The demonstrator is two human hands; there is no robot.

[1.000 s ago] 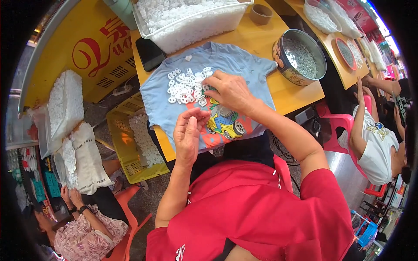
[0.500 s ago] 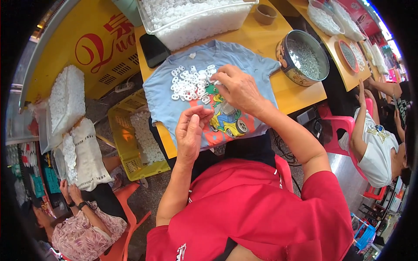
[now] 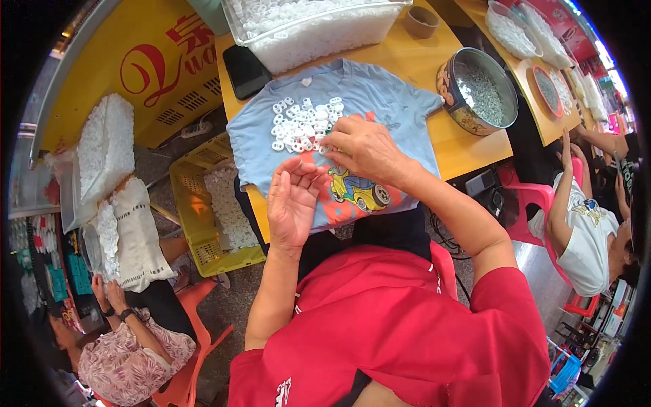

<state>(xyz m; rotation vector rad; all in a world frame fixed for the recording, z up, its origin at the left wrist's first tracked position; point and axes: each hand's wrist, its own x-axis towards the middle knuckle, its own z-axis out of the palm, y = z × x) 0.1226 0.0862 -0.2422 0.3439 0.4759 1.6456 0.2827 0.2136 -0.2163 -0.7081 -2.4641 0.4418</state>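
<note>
Dozens of small white rings (image 3: 300,126) lie heaped on the light blue T-shirt (image 3: 380,95) spread across your yellow table (image 3: 468,146) in the head view. Your right hand (image 3: 363,150) rests palm-down at the heap's right edge, its fingertips drawn together on the nearest rings; whether a ring is pinched between them you cannot tell. Your left hand (image 3: 293,202) hangs just below the heap, palm up, fingers loosely apart and slightly curled, with nothing visible in it. The shirt's cartoon car print (image 3: 358,190) shows between your two hands.

Behind the shirt stands a clear tub (image 3: 319,30) full of white pieces, with a black phone (image 3: 247,71) just left of the shirt's sleeve. A round metal tin (image 3: 478,93) of small silvery bits sits at the shirt's right. Below the table on your left is a yellow crate (image 3: 210,210). Other people sit at the lower left and far right.
</note>
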